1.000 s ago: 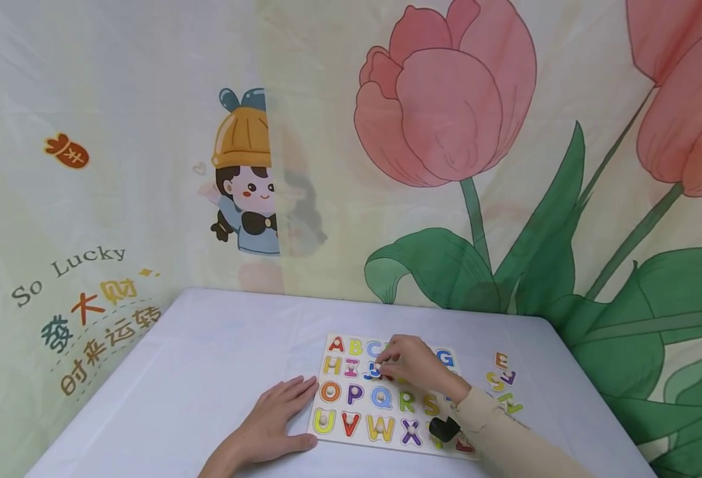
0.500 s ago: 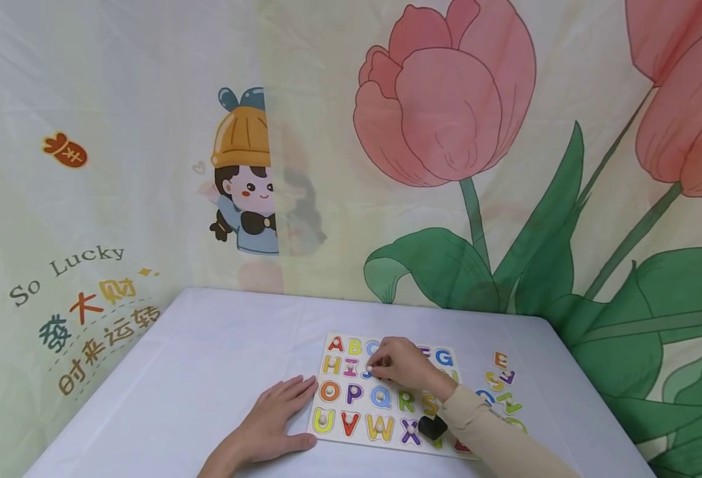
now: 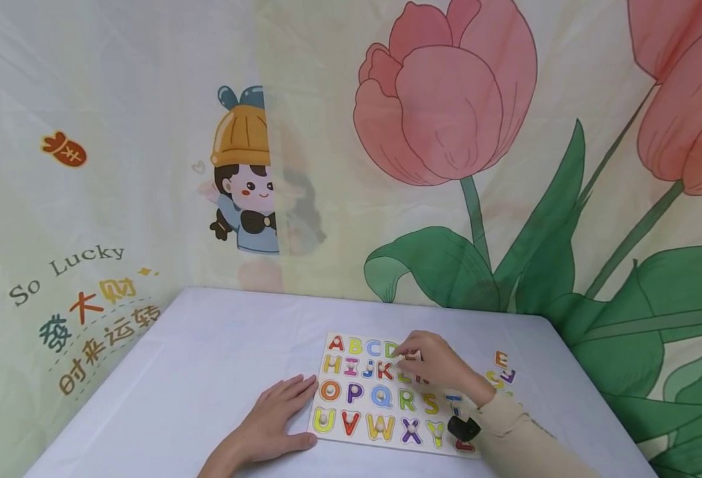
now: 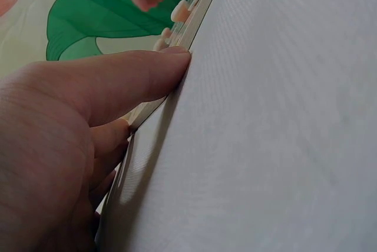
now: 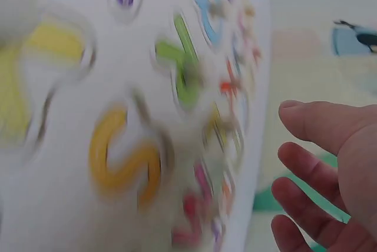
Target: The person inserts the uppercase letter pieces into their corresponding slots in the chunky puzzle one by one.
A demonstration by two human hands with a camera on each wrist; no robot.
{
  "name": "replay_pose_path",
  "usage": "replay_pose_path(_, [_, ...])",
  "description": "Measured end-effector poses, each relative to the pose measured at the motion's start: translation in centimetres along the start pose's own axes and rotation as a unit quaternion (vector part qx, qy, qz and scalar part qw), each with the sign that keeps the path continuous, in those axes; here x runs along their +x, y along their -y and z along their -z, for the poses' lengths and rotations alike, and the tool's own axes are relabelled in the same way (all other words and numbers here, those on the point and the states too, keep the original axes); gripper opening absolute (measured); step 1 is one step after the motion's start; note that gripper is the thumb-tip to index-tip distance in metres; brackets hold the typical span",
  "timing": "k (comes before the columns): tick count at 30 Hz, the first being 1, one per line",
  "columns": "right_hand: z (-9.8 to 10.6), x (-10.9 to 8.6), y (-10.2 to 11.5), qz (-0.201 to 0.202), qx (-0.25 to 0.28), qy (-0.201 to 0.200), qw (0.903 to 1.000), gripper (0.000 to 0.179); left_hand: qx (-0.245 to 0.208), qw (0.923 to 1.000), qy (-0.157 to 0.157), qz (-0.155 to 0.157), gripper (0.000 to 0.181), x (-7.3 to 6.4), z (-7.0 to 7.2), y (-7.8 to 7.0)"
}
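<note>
A white alphabet puzzle board (image 3: 363,415) with colourful knobbed letters lies on the table. My left hand (image 3: 276,418) rests flat at its left side, fingertips and thumb right at the edge. In the left wrist view the thumb (image 4: 132,81) lies against the board's edge. Over the upper right of the board is my right hand (image 3: 434,358), partly covering the top two rows. Its thumb and fingers stand apart with nothing between them in the right wrist view. The blue letter J (image 3: 368,369) and the red letter K (image 3: 384,371) sit in the second row.
Loose letters lie on the table right of the board, among them an orange E (image 3: 501,360) and a purple piece (image 3: 509,376). The right sleeve (image 3: 518,425) hides others. A patterned curtain (image 3: 327,279) stands behind the table (image 3: 166,378).
My right hand has left the knob of the J and moved to the right, uncovering the J and K. Its fingers have spread. The left hand stays in place.
</note>
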State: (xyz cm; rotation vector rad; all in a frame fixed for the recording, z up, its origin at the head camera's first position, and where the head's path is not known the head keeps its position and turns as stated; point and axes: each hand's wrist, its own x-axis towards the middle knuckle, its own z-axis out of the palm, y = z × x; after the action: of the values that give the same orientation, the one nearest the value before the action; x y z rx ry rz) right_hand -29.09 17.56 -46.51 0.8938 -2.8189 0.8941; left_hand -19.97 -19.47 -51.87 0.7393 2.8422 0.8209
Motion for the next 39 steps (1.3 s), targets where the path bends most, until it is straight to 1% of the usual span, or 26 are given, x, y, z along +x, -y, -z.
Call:
replay_pose_path(2, [1.8,-1.5,-1.4,-0.001,0.003,-0.018,0.9998,0.019,0.002,1.0000,-0.002,-0.001,0.096,0.0,0.0,0.1])
replay_pose_path(4, [3.5,-3.0,-3.2,-0.005,-0.011,-0.030,0.9995,0.019,0.004,1.0000,-0.004,0.000,0.096,0.0,0.0,0.2])
replay_pose_path(6, [5.0,-4.6,-5.0,-0.019,-0.029,-0.037,0.9987,0.019,0.005,1.0000,-0.006,-0.001,0.096,-0.1,0.0,0.3])
replay_pose_path(8, [6.1,-6.2,-6.7,-0.042,-0.044,-0.043,0.9972,0.018,0.003,1.0000,-0.007,-0.001,0.096,-0.2,0.0,0.3])
replay_pose_path(11, [7.3,-8.1,-8.9,-0.068,-0.052,-0.043,0.9954,0.015,0.001,1.0000,-0.007,0.002,0.096,-0.4,0.0,0.3])
replay_pose_path(13, [7.7,-9.1,-9.9,-0.081,-0.049,-0.042,0.9946,0.014,-0.001,1.0000,-0.007,0.004,0.096,-0.4,0.0,0.2])
replay_pose_path(17, [8.0,-10.3,-11.2,-0.091,-0.052,-0.036,0.9939,0.014,-0.001,1.0000,-0.008,0.006,0.095,-0.4,-0.1,0.3])
replay_pose_path(23, [7.5,-11.0,-11.9,-0.118,-0.067,-0.034,0.9901,0.014,0.002,0.9999,-0.007,0.007,0.096,-0.1,-0.3,0.6])
replay_pose_path(27, [7.2,-11.2,-12.1,-0.140,-0.067,-0.036,0.9873,0.012,0.004,0.9999,-0.010,-0.001,0.096,0.0,-0.3,0.4])
replay_pose_path(32, [7.2,-11.4,-11.6,-0.134,-0.069,-0.040,0.9878,0.011,0.008,0.9998,-0.014,-0.009,0.096,0.0,-0.1,0.0])
replay_pose_path(36, [7.2,-11.0,-10.3,-0.122,-0.078,-0.048,0.9883,0.010,0.007,0.9999,-0.010,-0.007,0.096,0.0,-0.1,0.0])
replay_pose_path(39, [7.0,-10.4,-8.9,-0.112,-0.079,-0.063,0.9886,0.010,0.006,0.9999,-0.008,-0.005,0.096,0.1,-0.1,0.0])
